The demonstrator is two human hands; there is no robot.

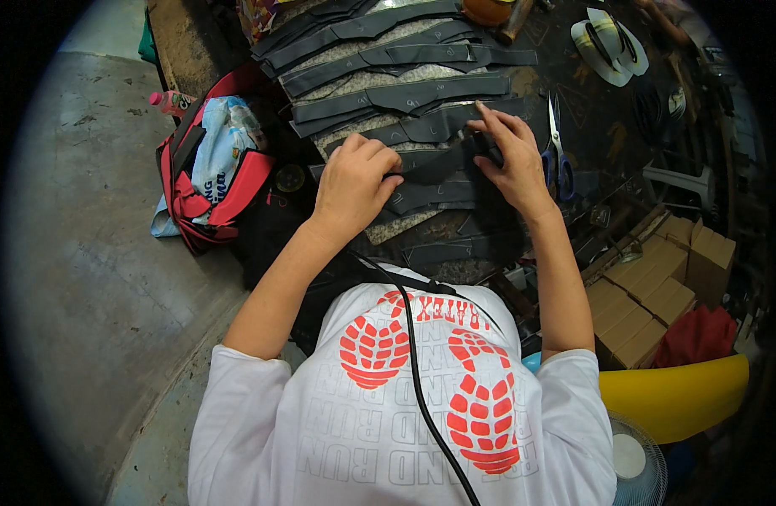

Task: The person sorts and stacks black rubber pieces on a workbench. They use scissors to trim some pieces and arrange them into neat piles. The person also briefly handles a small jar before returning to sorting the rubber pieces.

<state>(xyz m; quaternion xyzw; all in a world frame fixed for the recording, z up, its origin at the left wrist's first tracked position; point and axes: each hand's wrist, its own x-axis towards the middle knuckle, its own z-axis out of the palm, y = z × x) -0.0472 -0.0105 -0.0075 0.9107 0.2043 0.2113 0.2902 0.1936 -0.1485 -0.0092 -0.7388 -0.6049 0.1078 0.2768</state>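
A dark strip of cloth-like or leather-like material (438, 166) stretches between my two hands over the table. My left hand (352, 181) pinches its left end between thumb and curled fingers. At the other end, my right hand (514, 158) has its thumb and bent fingers around the strip's edges, with the index finger raised. Beneath and beyond lie rows of similar black strips (443, 91), shaped with a wider middle and bearing pale marks. They overlap on speckled sheets (402, 226). The undersides of my fingertips are partly hidden.
Scissors with blue handles (558, 160) lie right of my right hand. Farther right are pale flip-flops (609, 46) and cardboard boxes (649, 282). A red bag (173, 181) sits at the left, near a pink bottle (170, 103). A black cable (417, 371) runs down my shirt.
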